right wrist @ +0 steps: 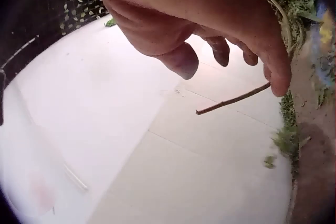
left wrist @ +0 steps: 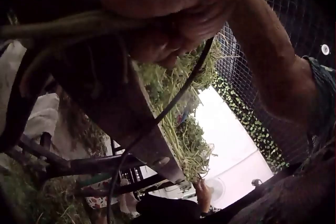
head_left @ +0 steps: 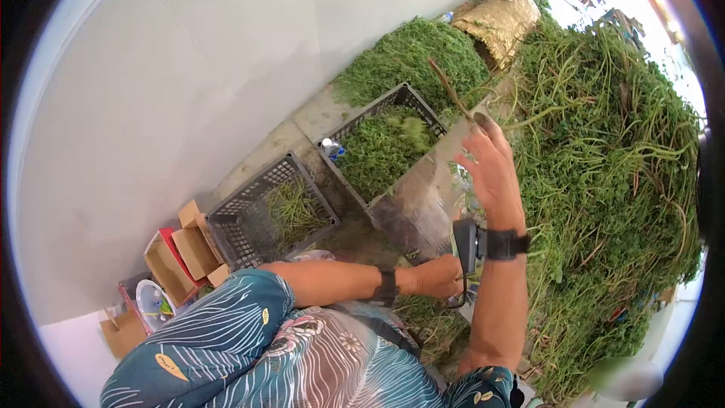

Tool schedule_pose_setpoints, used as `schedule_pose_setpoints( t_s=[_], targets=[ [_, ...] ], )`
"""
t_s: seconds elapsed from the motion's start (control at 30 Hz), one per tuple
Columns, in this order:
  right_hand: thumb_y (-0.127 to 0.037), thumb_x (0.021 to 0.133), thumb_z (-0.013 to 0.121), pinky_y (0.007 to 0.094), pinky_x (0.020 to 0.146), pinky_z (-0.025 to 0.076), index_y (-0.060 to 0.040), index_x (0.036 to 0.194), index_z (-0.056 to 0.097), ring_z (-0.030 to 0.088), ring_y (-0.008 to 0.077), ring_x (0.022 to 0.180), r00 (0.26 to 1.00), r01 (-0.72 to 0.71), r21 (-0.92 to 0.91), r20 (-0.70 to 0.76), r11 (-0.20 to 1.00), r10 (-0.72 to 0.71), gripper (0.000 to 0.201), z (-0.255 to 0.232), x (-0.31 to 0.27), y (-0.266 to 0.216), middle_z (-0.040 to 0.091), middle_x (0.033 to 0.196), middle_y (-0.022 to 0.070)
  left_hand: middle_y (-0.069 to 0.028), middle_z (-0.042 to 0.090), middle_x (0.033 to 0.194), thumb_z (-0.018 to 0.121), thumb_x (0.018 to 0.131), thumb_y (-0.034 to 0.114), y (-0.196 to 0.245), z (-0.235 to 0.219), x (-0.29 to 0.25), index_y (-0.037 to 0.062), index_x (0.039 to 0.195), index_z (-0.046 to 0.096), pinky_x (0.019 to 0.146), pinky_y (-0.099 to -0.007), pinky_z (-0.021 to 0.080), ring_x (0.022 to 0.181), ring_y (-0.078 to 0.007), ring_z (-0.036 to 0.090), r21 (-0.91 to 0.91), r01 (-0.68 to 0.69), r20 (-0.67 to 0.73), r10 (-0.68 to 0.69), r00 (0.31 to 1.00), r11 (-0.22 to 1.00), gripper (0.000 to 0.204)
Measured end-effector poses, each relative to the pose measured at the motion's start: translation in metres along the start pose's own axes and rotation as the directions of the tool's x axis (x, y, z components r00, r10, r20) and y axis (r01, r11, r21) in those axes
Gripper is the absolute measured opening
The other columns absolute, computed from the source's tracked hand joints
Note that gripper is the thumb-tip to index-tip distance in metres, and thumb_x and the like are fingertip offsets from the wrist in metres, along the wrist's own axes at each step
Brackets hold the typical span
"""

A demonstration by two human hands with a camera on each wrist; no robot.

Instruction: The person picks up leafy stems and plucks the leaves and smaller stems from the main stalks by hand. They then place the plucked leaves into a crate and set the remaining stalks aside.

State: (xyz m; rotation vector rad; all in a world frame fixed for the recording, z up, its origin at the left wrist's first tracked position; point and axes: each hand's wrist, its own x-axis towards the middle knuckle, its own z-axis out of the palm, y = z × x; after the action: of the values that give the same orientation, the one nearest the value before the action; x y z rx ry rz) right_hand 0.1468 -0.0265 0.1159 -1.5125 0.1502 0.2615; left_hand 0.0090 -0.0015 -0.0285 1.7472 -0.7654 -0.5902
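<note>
My right hand [head_left: 491, 162] is raised beside the crate of cut greens [head_left: 377, 155], between it and the large plant heap [head_left: 604, 151]. A thin brown stem [right wrist: 231, 101] is pinched at its fingertips, the other fingers spread. My left hand [head_left: 436, 276] is low in front of my body, fingers curled. In the left wrist view it grips several plant stems [left wrist: 68, 26], their lower ends in shadow. A blurred green sprig [head_left: 415, 132] is in the air over the crate.
A second black crate [head_left: 226, 219] holds a few loose stems. Behind the crates lie a pile of cut greens [head_left: 415, 53] and a gold woven sack [head_left: 502, 23]. Cardboard boxes [head_left: 192, 245] stand at left by the wall. A small bottle [head_left: 332, 147] is at the crate's corner.
</note>
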Motion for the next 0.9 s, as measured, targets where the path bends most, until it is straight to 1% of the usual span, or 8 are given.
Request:
schedule_pose_setpoints(
  t_s=[0.13, 0.2, 0.3, 0.4, 0.43, 0.67, 0.8, 0.9],
  targets=[
    [-0.016, 0.09, 0.046, 0.0268, 0.074, 0.046, 0.0009, 0.1, 0.056, 0.057, 0.0127, 0.079, 0.996, 0.067, -0.069, 0.065, 0.995, -0.063, 0.022, -0.035, -0.069, 0.004, 0.06, 0.091, 0.0064, -0.0218, 0.056, 0.096, 0.055, 0.077, 0.011, 0.023, -0.018, -0.005, 0.0018, 0.101, 0.053, 0.075, -0.0419, 0.042, 0.08, -0.0349, 0.053, -0.204, -0.224, -0.255, 0.169, 0.952, 0.953, 0.026],
    [-0.016, 0.09, 0.047, 0.0248, 0.071, 0.045, 0.0008, 0.094, 0.058, 0.056, 0.0108, 0.074, 0.997, 0.054, -0.172, -0.038, 0.984, -0.062, 0.021, -0.047, -0.121, 0.011, 0.061, 0.082, 0.0044, -0.0191, 0.055, 0.072, 0.047, 0.08, 0.013, 0.007, -0.009, 0.0, 0.001, 0.091, 0.049, 0.057, -0.0372, 0.045, 0.06, -0.0341, 0.054, -0.164, -0.212, -0.201, 0.177, 0.963, 0.963, 0.016],
    [-0.016, 0.086, 0.05, 0.0241, 0.065, 0.046, 0.0007, 0.09, 0.061, 0.057, 0.0106, 0.07, 0.943, -0.015, -0.38, -0.312, 0.925, -0.113, 0.021, -0.077, -0.171, 0.061, 0.062, 0.075, 0.0033, -0.0098, 0.053, 0.064, 0.047, 0.084, 0.017, 0.036, -0.031, -0.006, 0.0021, 0.086, 0.047, 0.054, -0.0314, 0.044, 0.054, -0.0199, 0.052, -0.384, 0.047, -0.027, -0.062, 0.998, 0.922, 0.015],
    [-0.016, 0.085, 0.051, 0.0227, 0.058, 0.044, 0.0012, 0.086, 0.062, 0.055, 0.0087, 0.064, 0.923, -0.264, -0.204, -0.338, 0.943, 0.186, 0.021, -0.095, -0.206, 0.081, 0.061, 0.071, 0.0027, -0.004, 0.053, 0.062, 0.046, 0.085, 0.018, 0.049, -0.034, -0.005, 0.0022, 0.081, 0.049, 0.05, -0.0273, 0.041, 0.052, -0.0117, 0.049, -0.446, 0.234, 0.025, -0.249, 0.968, 0.864, 0.016],
    [-0.019, 0.085, 0.053, 0.0215, 0.053, 0.041, 0.0013, 0.085, 0.061, 0.052, 0.0063, 0.06, 0.888, -0.337, 0.0, -0.334, 0.941, 0.318, 0.021, -0.091, -0.211, 0.076, 0.06, 0.071, 0.0022, -0.0026, 0.054, 0.063, 0.045, 0.086, 0.018, 0.053, -0.036, -0.004, 0.0026, 0.079, 0.05, 0.048, -0.0249, 0.039, 0.052, -0.009, 0.048, -0.432, 0.264, 0.036, -0.276, 0.96, 0.862, 0.018],
    [-0.03, 0.084, 0.056, 0.0225, 0.05, 0.039, -0.0007, 0.101, 0.057, 0.047, 0.0076, 0.056, 0.852, -0.103, 0.304, -0.464, 0.947, 0.241, 0.034, -0.09, -0.194, 0.117, 0.055, 0.07, 0.0014, -0.0018, 0.057, 0.066, 0.047, 0.087, 0.018, 0.058, -0.037, -0.003, 0.0029, 0.085, 0.051, 0.046, -0.021, 0.038, 0.05, -0.0061, 0.048, -0.272, 0.319, 0.143, -0.29, 0.946, 0.908, 0.016],
    [-0.027, 0.088, 0.054, 0.0225, 0.051, 0.041, -0.0018, 0.103, 0.052, 0.05, 0.0089, 0.059, 0.934, 0.014, 0.395, -0.334, 0.919, 0.129, 0.029, -0.106, -0.185, 0.126, 0.059, 0.081, 0.0061, -0.0051, 0.059, 0.072, 0.047, 0.09, 0.022, 0.05, -0.033, -0.005, 0.0023, 0.09, 0.051, 0.051, -0.023, 0.045, 0.056, -0.0093, 0.054, -0.493, 0.278, 0.095, -0.267, 0.959, 0.825, 0.02],
    [-0.019, 0.09, 0.051, 0.0265, 0.052, 0.045, -0.0045, 0.095, 0.05, 0.053, 0.0116, 0.061, 0.799, 0.194, 0.465, -0.585, 0.864, 0.136, 0.015, -0.124, -0.198, 0.12, 0.061, 0.083, 0.0092, -0.0074, 0.06, 0.077, 0.045, 0.092, 0.023, 0.041, -0.032, -0.006, 0.0017, 0.094, 0.049, 0.057, -0.0258, 0.05, 0.061, -0.0128, 0.058, -0.678, 0.263, 0.073, -0.293, 0.953, 0.686, 0.021]
  ],
)
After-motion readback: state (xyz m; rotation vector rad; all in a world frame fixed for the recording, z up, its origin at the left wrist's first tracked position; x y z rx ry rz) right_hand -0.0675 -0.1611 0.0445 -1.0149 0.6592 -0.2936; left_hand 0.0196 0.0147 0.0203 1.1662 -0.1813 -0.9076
